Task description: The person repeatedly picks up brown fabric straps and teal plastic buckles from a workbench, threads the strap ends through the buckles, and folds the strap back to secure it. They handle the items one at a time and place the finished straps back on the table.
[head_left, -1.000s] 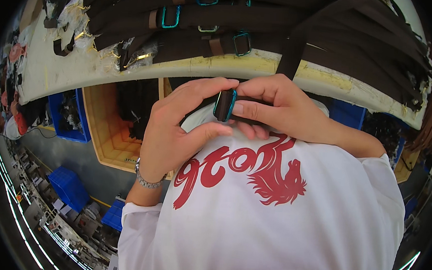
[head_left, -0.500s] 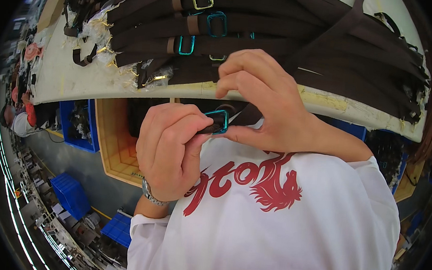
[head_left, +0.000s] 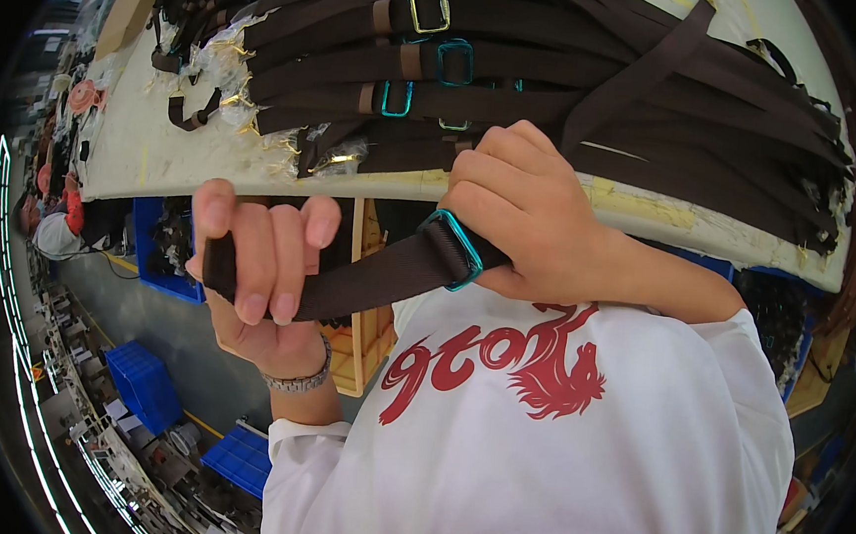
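A dark brown webbing strap (head_left: pixel 377 281) stretches between my hands, just in front of the table edge. It runs through a teal rectangular buckle (head_left: pixel 464 253). On the left, my left hand (head_left: pixel 268 261) is closed round the strap, whose end folds up over the fingers. My right hand (head_left: pixel 535 220) grips the strap right beside the buckle, its fingers curled in. The part of the strap inside the right hand is hidden.
Many dark brown straps (head_left: pixel 601 71) lie across the white table (head_left: pixel 147 163), some with teal or gold buckles. Clear plastic wrapping (head_left: pixel 229 60) lies at their left ends. Below stand a wooden crate (head_left: pixel 373 338) and blue crates (head_left: pixel 142 381). Another person sits far left.
My left hand has moved left and down, drawing a length of strap out through the buckle. My right hand has closed round the strap by the buckle.
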`<state>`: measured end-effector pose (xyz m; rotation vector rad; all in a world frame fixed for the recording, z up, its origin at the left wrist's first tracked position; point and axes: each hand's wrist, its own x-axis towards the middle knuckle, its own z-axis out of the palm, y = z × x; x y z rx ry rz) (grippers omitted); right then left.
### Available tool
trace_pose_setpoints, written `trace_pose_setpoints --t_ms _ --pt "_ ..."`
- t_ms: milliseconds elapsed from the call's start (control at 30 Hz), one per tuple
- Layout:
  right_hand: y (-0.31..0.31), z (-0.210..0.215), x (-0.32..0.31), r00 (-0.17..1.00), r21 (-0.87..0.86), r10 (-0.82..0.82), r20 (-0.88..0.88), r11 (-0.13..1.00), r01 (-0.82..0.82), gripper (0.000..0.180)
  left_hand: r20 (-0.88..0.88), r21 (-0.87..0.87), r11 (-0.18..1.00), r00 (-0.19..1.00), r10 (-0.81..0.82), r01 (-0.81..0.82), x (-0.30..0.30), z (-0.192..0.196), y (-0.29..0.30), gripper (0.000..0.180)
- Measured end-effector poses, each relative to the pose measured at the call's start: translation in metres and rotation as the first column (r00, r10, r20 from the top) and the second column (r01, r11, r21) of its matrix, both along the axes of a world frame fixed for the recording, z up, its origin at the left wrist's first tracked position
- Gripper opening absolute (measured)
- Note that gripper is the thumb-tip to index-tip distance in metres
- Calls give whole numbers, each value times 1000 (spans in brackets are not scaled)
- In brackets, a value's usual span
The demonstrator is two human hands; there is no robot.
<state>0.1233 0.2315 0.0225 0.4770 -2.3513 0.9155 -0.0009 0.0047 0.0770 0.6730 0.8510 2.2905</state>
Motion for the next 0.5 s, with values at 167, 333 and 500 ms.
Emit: trace_pose_setpoints --t_ms 167,333,500 --pt "-2 3 -2 998 -45 12 55 999 -9 36 -232 -138 977 954 -191 162 8 -8 4 19" --pt "-2 25 -8 734 -480 402 547 869 -119 34 -495 -490 863 854 -159 -123 7 5 -17 5" --pt "10 11 -9 275 -846 845 459 510 -155 38 -622 -689 666 705 -342 -285 5 5 -30 9"
